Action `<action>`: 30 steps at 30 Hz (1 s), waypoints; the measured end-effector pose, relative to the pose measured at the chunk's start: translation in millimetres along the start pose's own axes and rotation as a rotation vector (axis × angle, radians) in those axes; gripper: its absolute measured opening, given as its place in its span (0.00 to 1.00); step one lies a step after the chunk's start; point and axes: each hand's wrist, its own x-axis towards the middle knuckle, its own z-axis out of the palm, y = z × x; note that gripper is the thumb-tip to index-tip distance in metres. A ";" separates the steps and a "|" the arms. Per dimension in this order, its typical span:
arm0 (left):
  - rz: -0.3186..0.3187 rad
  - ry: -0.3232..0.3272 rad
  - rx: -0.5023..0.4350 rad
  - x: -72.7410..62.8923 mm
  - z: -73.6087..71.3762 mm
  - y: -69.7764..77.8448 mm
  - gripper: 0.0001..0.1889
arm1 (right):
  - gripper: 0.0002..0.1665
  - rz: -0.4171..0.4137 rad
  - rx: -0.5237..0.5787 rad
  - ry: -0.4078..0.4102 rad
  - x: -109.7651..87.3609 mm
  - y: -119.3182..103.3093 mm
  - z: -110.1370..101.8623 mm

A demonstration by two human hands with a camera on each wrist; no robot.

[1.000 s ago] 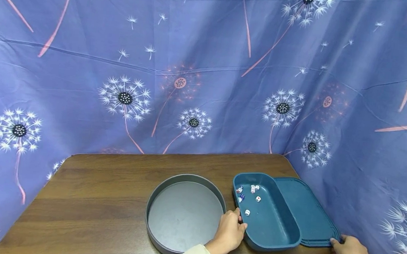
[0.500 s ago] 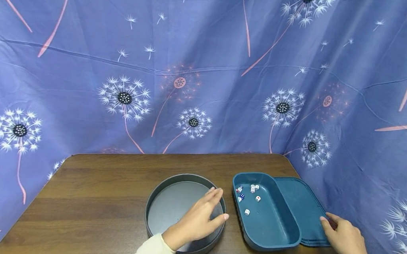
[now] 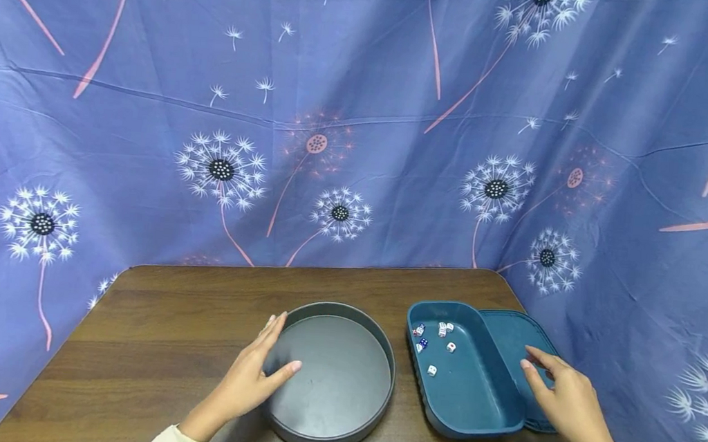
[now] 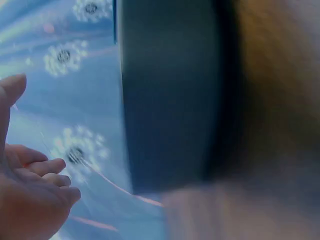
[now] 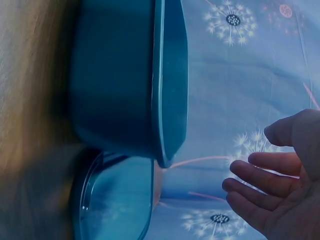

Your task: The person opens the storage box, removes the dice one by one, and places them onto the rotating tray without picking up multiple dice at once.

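Note:
My left hand (image 3: pixel 248 379) is at the left rim of a round dark grey pan (image 3: pixel 332 379), fingers extended and thumb spread over the rim. In the left wrist view that hand (image 4: pixel 35 195) shows beside the blurred pan wall (image 4: pixel 170 100), holding nothing. Over the flat teal lid (image 3: pixel 514 331) hovers my right hand (image 3: pixel 567 404), loosely bent and with nothing in it. Just left of it sits a teal rectangular box (image 3: pixel 471 397). Several small dice, among them a white die (image 3: pixel 451 347) and a blue die (image 3: pixel 423 342), lie inside toward its left and far end.
The brown wooden table (image 3: pixel 183 332) carries everything. A blue dandelion-print cloth (image 3: pixel 362 111) hangs behind it and along the right side, close to the lid. A narrow strip of table separates the pan from the box.
The left hand has let go of the box's left side and moved left across the pan to its far-left rim. My right hand has released the lid's corner and moved left over it.

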 end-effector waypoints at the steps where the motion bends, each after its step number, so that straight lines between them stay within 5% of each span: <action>1: -0.019 0.010 -0.010 -4.2 -2.4 -6.1 0.42 | 0.26 -0.002 0.004 0.000 0.1 -1.6 0.2; 6: -0.092 0.027 -0.061 -22.1 -9.5 -32.5 0.42 | 0.25 -0.024 0.019 0.000 1.5 -8.8 2.7; 9: -0.161 0.023 -0.173 -26.7 -11.5 -43.7 0.41 | 0.24 -0.045 0.026 0.002 3.2 -12.2 5.0; 14: -0.446 0.031 -0.556 -24.5 -14.8 -53.4 0.33 | 0.23 -0.065 0.045 0.005 4.3 -14.9 8.2; 18: -0.595 0.066 -0.728 -20.4 -16.3 -55.8 0.28 | 0.24 -0.069 0.058 -0.012 4.7 -15.8 9.7; 30: -0.653 0.167 -0.657 -13.6 -5.3 -57.4 0.21 | 0.20 -0.108 0.059 0.028 8.0 -17.8 11.9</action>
